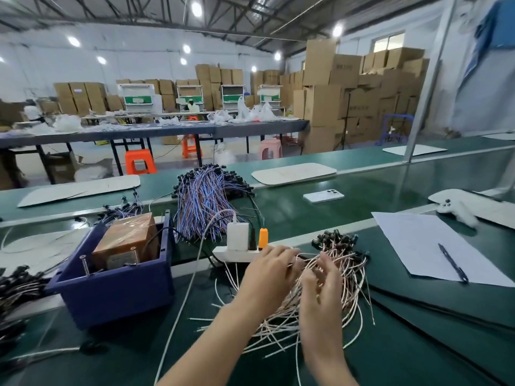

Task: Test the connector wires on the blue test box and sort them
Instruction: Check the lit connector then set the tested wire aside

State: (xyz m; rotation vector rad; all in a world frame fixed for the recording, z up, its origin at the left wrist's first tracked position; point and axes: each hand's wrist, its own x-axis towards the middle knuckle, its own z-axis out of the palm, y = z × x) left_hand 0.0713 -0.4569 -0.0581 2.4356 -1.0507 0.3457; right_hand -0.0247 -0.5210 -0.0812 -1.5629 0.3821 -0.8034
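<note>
Evidently early in the task | left hand (271, 270), fingers curled into tangled pink-white connector wires (345, 264) on green bench (125, 358), grip unclear | right hand (320, 291) splayed over them | blue plastic test box (117, 285) stands left, apart | pile seemingly untested

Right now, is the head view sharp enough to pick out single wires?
Head view: wires in the pale pile read individually; fingertips of the left hand and right hand smear slightly; wide-angle lens bows the bench edge; ceiling lamps bloom.
</note>
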